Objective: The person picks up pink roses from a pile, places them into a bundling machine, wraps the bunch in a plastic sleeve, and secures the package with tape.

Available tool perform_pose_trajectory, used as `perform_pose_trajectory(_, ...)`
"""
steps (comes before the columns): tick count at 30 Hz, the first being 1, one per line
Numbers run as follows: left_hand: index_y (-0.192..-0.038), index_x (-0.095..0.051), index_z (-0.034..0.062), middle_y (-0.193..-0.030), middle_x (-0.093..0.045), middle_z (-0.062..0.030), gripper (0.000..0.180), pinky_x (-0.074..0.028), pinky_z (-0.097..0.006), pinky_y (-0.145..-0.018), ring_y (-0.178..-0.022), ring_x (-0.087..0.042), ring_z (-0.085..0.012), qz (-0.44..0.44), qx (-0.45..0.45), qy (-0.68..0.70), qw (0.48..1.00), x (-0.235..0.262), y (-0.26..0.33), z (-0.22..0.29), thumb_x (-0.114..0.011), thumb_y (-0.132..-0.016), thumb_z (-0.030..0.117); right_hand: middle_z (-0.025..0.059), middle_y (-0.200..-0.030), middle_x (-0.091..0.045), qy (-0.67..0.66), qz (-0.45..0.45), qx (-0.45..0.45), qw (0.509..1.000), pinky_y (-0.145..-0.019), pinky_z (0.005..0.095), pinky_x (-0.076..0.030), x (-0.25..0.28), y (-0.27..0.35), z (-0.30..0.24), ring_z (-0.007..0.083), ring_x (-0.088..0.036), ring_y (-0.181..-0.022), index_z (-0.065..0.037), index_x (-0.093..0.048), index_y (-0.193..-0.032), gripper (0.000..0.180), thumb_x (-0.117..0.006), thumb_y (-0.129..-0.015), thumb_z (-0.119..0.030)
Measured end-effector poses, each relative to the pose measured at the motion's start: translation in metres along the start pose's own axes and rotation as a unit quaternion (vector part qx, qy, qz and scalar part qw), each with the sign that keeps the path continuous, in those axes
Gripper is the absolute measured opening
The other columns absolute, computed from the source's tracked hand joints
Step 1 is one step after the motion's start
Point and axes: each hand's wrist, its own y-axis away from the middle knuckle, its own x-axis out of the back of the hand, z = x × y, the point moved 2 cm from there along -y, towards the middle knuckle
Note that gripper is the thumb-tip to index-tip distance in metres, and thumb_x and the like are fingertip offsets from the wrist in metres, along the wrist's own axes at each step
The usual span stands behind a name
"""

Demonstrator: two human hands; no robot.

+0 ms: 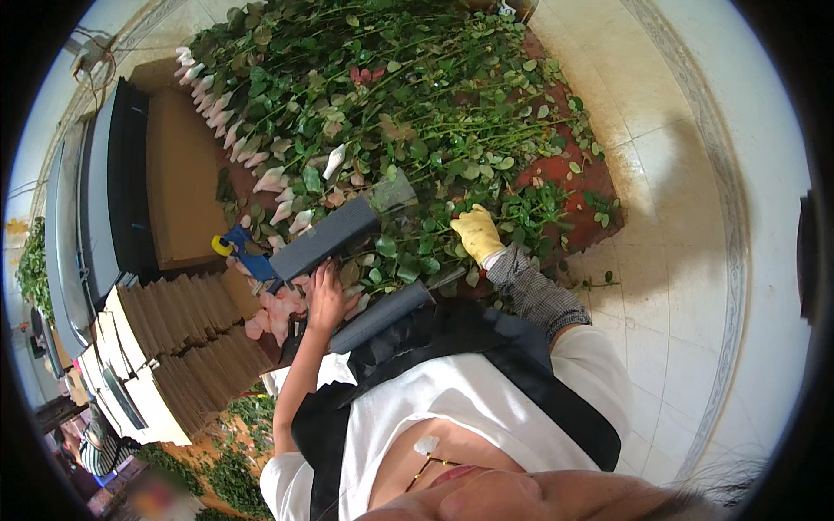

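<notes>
Fingers of the bare left hand [327, 300] lie open on pale pink rose heads [276, 314] beside a grey board [323, 238]. The yellow-gloved right hand [477, 233] reaches into leafy green rose stems [417, 113]; its grip cannot be told.

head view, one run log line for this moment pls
left hand bare, on pink rose heads | right hand yellow-gloved, on leafy stems | grey boards between

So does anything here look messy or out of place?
Somewhat. Loose green leaves lie scattered past the red mat onto the pale floor. The roses lie in a tangled heap. One oddity: only the right hand wears a yellow glove; the left hand is bare.
</notes>
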Motion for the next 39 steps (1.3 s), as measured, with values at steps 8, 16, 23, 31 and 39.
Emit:
perform_pose_trajectory(8,-0.125,-0.058,-0.0138,-0.144,-0.045,-0.0311,0.075,-0.038,-0.051,-0.114,-0.133,-0.043,-0.0478,0.012,0.064,0.08,0.995,-0.017,0.008,-0.007,-0.087,-0.073,0.032,0.0119,-0.107,-0.072,-0.051,-0.055,0.023,0.997,-0.1,0.0473,-0.048,0.07,-0.102,-0.027,0.0309,-0.066,-0.102,-0.008,-0.068,-0.116,0.031,-0.068,-0.088,-0.019)
perform_pose_trajectory(16,-0.131,-0.054,-0.0055,-0.15,-0.037,-0.0278,0.072,-0.045,-0.051,-0.109,-0.132,-0.046,-0.0479,0.105,0.093,0.186,0.972,-0.031,0.017,0.003,-0.088,-0.072,0.018,0.0068,-0.09,-0.068,-0.07,0.313,0.024,0.947,-0.11,0.0496,-0.04,0.039,-0.21,0.0,0.0304,-0.064,-0.096,-0.011,-0.072,-0.097,0.013,-0.061,-0.09,-0.01)
perform_pose_trajectory(23,-0.13,-0.057,-0.0019,-0.145,-0.042,-0.0292,0.07,-0.046,-0.053,-0.104,-0.126,-0.05,-0.0479,0.103,0.129,0.13,0.978,-0.033,0.026,0.001,-0.089,-0.071,0.019,0.0076,-0.098,-0.073,-0.095,0.292,0.05,0.951,-0.114,0.0496,-0.039,0.148,-0.232,-0.035,0.0285,-0.067,-0.097,-0.01,-0.074,-0.102,0.019,-0.063,-0.088,-0.005)
perform_pose_trajectory(31,-0.124,-0.062,-0.0019,-0.142,-0.048,-0.0254,0.064,-0.044,-0.054,-0.101,-0.122,-0.051,-0.0458,0.109,0.128,0.104,0.98,-0.031,0.027,0.004,-0.088,-0.074,0.028,0.0147,-0.108,-0.074,-0.099,0.282,0.023,0.954,-0.11,0.0503,-0.043,0.196,-0.183,0.003,0.0302,-0.069,-0.098,-0.006,-0.07,-0.119,0.029,-0.059,-0.093,-0.002)
perform_pose_trajectory(39,-0.13,-0.06,-0.0001,-0.147,-0.044,-0.0248,0.068,-0.046,-0.055,-0.101,-0.123,-0.051,-0.0466,0.112,0.116,0.108,0.981,-0.029,0.028,0.001,-0.089,-0.074,0.027,0.0041,-0.069,-0.059,-0.107,0.246,0.006,0.963,-0.082,0.0414,-0.048,0.105,-0.129,-0.02,0.0204,-0.055,-0.071,-0.012,-0.074,-0.093,0.012,-0.064,-0.092,-0.006)
